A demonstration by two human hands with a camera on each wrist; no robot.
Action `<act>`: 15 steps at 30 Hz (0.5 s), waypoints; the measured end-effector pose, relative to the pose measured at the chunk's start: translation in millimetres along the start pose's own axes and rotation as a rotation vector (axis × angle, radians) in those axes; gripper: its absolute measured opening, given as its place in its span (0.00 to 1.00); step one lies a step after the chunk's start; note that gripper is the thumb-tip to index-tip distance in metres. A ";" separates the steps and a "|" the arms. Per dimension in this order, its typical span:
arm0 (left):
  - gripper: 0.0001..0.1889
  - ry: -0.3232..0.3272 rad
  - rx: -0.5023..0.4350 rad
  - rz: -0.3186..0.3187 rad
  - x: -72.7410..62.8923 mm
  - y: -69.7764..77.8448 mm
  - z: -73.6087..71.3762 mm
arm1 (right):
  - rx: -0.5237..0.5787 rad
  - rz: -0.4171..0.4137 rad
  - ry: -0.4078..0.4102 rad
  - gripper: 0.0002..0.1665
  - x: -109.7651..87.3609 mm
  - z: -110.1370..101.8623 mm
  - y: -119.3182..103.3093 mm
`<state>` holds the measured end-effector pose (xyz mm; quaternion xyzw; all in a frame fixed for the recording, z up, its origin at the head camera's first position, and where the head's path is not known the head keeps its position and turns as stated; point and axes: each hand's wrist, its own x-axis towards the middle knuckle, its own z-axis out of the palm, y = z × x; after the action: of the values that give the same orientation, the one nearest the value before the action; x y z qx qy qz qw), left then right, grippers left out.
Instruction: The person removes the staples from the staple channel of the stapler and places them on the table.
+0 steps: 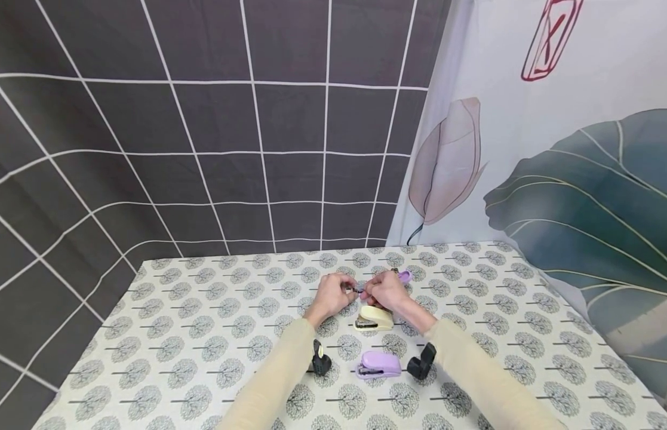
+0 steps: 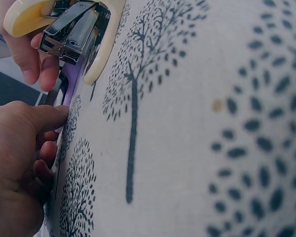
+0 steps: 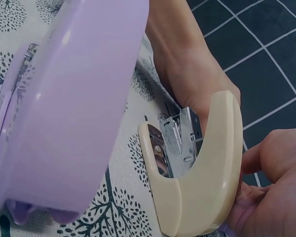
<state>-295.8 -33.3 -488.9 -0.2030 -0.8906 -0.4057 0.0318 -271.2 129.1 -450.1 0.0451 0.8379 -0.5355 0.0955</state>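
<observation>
At the far middle of the table, my left hand [image 1: 334, 294] and right hand [image 1: 386, 291] meet fingertip to fingertip over an opened purple stapler, mostly hidden. Its purple end [image 1: 405, 276] shows beyond the right hand. In the left wrist view, the left hand [image 2: 15, 153] has its thumb and curled fingers at the stapler's purple base [image 2: 70, 81]; beside them are the right hand's fingers [image 2: 48, 71]. The right wrist view shows the right hand [image 3: 274, 182] bent down behind a cream stapler [image 3: 207, 187], its fingertips largely covered.
Nearer me than the hands, the cream stapler [image 1: 384, 318] stands on the tree-print tablecloth [image 1: 204, 358]. Closer still is another purple stapler [image 1: 380, 363], between the black wrist cameras [image 1: 321, 361]. A dark gridded curtain [image 1: 290, 119] hangs behind the table, with a leaf-patterned cloth [image 1: 580, 209] at right.
</observation>
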 end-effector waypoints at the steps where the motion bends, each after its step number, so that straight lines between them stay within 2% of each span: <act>1: 0.12 0.004 0.002 0.006 0.6 0.5 0.1 | 0.004 0.000 0.006 0.09 -0.2 -0.2 -0.7; 7: 0.11 0.022 0.009 0.029 4.3 1.3 0.3 | -0.053 -0.064 0.044 0.06 0.5 1.2 -2.9; 15: 0.09 0.032 0.025 0.052 0.3 -1.0 1.6 | -0.226 -0.190 0.096 0.03 1.6 8.4 -1.3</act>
<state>-296.3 -32.6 -490.6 -0.2191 -0.8894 -0.3968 0.0592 -272.1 120.9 -452.8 -0.0199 0.8970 -0.4415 0.0085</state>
